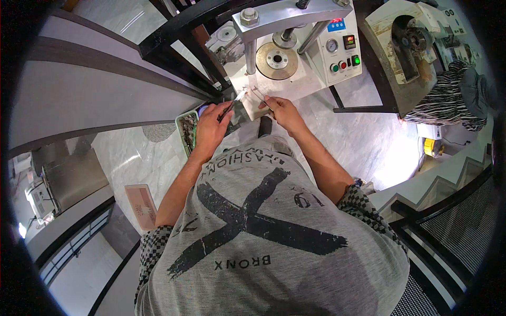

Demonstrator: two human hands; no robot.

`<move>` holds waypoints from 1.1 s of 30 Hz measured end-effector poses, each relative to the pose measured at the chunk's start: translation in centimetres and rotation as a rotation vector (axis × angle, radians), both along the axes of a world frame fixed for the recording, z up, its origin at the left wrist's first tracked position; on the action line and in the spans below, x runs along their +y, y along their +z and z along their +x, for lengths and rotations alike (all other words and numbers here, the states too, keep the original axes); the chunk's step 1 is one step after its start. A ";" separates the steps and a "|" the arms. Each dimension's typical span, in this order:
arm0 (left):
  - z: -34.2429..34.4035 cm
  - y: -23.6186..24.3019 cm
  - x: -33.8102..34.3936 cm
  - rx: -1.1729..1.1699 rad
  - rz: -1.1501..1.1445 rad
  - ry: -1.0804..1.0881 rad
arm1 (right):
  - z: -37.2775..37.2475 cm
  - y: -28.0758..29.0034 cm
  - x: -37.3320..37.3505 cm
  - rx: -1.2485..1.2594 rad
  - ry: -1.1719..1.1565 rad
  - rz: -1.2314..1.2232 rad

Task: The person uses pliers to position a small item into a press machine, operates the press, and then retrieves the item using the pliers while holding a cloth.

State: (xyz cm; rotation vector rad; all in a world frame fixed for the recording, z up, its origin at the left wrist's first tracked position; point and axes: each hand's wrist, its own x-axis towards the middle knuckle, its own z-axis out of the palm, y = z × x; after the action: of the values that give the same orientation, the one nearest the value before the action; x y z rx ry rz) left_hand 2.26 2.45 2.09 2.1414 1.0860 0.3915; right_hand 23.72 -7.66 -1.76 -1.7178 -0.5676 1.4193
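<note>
My left hand (212, 126) is closed around a slim tool with a dark handle (225, 112). The tool's bright tip points up at the front left corner of the press's pale table (305, 88). In my right hand (284, 112), the fingers pinch a thin metal tool that looks like tweezers (258, 95), its tip close to the other tool's. Whatever small piece lies between the tips is too small to make out. Just beyond them stands a bench press with a silver crossbar (290, 20), a round metal plate (283, 67) and a plunger (285, 39) above it.
Right of the plate rises a control box (332, 52) with a gauge, lit displays and buttons. A green tray (185, 138) of small pieces sits beside my left wrist. Black frame bars (182, 26) stand at the far left. Another machine (408, 45) and striped cloth (437, 102) are at right.
</note>
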 end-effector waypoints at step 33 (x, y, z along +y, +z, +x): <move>-1.3 0.6 -1.5 -0.185 0.009 0.031 | 0.5 1.4 0.4 -0.403 0.181 0.194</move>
State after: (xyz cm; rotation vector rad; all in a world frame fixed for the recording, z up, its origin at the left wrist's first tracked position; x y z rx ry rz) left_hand 0.95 0.94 2.70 2.0523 1.0142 0.5972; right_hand 24.19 -7.30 -0.40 -1.8375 -1.0678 1.0940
